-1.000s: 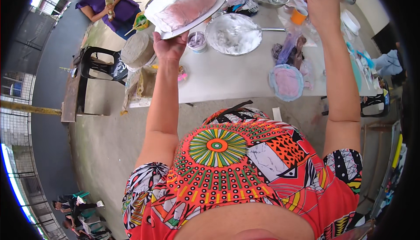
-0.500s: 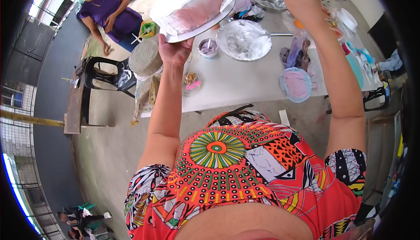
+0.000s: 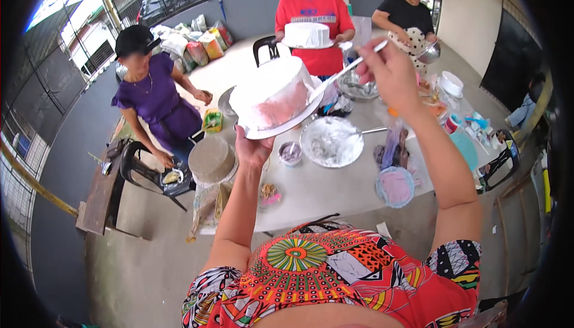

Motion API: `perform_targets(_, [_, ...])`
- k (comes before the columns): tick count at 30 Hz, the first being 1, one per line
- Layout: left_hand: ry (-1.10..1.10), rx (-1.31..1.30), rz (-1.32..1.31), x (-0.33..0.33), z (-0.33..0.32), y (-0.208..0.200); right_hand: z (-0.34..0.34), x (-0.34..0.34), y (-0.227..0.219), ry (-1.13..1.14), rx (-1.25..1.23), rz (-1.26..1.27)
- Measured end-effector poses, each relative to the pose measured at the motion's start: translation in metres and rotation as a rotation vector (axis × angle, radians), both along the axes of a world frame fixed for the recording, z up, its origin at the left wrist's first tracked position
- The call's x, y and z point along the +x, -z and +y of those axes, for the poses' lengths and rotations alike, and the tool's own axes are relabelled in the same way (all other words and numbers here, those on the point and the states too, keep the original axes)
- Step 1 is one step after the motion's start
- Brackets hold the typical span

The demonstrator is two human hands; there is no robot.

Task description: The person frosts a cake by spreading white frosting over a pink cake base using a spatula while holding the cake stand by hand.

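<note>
My left hand (image 3: 254,147) holds up a white board (image 3: 276,131) from beneath, above the table. A round cake (image 3: 263,92) stands on it, coated in white icing, with a pinkish patch on the near side. Raised at the right, my right hand (image 3: 391,77) closes round the handle of a white spatula (image 3: 335,83). The spatula's blade reaches the cake's right side. Below the cake, a bowl (image 3: 332,141) of white cream has a metal-handled utensil (image 3: 373,130) in it. Beside it stands a small cup (image 3: 290,153) of purplish cream.
A grey round block (image 3: 211,159) sits at the table's left. A pink, blue-edged piece (image 3: 394,186) lies near the right front edge. Across the table, a person in red (image 3: 314,14) holds another white cake. People in purple and black stand left and far right.
The view has tilted up, bringing the co-workers across the table into sight, and the cake sits lower in the picture. My left hand still supports the board; the spatula stays at the cake's right side.
</note>
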State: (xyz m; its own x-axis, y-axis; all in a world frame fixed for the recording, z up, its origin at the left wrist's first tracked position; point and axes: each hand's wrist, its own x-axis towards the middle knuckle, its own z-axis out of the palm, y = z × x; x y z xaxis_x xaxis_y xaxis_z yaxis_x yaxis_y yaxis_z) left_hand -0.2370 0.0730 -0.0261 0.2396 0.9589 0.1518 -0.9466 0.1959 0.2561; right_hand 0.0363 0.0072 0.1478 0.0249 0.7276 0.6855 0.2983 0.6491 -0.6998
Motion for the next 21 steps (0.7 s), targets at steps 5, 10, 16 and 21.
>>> perform_targets(5, [0.085, 0.054, -0.002, -0.002, 0.005, 0.000, -0.002, -0.012, 0.005, 0.005, -0.030, 0.034])
perform_targets(10, [0.053, 0.000, 0.022, 0.003, 0.002, 0.001, 0.000, -0.011, -0.006, 0.005, 0.009, -0.040])
perform_targets(16, [0.032, -0.016, -0.026, -0.003, -0.007, 0.000, -0.002, 0.004, -0.015, 0.001, 0.001, 0.007])
perform_targets(21, [0.033, -0.019, -0.066, -0.010, -0.008, 0.007, 0.005, 0.001, -0.005, -0.035, -0.022, 0.028])
